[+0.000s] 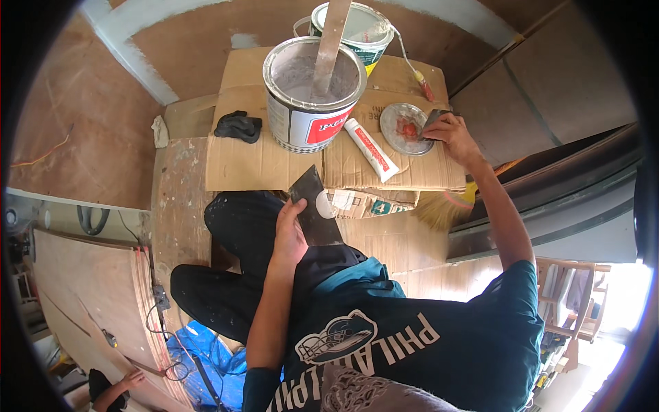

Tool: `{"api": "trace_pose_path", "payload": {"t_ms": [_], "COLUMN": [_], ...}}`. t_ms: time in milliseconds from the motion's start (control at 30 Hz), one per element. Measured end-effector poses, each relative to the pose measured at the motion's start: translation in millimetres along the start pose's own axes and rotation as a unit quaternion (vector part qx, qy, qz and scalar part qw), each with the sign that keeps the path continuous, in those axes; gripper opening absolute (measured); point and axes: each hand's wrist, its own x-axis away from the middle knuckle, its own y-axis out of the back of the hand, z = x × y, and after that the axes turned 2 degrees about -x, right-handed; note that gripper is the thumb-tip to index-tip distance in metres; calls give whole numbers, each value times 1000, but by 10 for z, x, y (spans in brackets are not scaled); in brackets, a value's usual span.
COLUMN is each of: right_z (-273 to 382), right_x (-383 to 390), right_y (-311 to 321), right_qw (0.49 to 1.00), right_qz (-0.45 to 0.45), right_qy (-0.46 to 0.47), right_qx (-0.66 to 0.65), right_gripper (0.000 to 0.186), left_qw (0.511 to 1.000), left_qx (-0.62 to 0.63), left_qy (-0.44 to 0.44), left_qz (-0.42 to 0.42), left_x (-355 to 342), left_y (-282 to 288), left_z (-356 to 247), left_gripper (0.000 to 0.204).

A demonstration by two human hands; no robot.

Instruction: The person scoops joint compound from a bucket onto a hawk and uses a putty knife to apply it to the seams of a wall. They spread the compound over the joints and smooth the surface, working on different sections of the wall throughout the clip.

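Note:
My left hand (291, 232) grips a dark flat plate (317, 228) above my lap, with a whitish dab of putty (325, 204) on it. Out to the right, my right hand (458, 139) pinches a small dark putty knife (435, 121) over the rim of a round metal lid (390, 125). Red paste (408, 129) is smeared in the lid's middle. Left of the lid lies a white and red tube (371, 151). A large open can (292, 120) of grey putty stands behind, a flat stick (331, 55) upright in it.
Cardboard (268, 168) covers the work surface. Behind the can stands a second, green-labelled can (374, 41); a red-handled tool (424, 86) lies near it. A black crumpled item (237, 127) is at left. A broom (443, 207) is below right. Another person's hand (130, 379) shows lower left.

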Motion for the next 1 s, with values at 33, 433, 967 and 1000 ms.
{"api": "trace_pose_path", "payload": {"t_ms": [33, 433, 967, 1000], "right_z": [-21, 10, 1203, 1473], "right_x": [11, -69, -196, -216], "right_y": [-4, -103, 842, 854], "right_qw": [1000, 999, 943, 939], "right_qz": [-12, -33, -208, -215], "right_qy": [-3, 0, -118, -96], "right_qx": [-2, -12, -230, -252], "right_gripper": [39, 39, 39, 40], "left_qw": [1000, 999, 986, 983], "left_qx": [-2, 24, 90, 97], "left_qy": [4, 12, -131, -141], "left_qz": [-5, -18, -57, -64], "left_x": [-12, 33, 241, 246], "left_y": [14, -15, -289, -369], "left_z": [17, -26, -565, -628], "left_gripper": [30, 29, 38, 38]}}
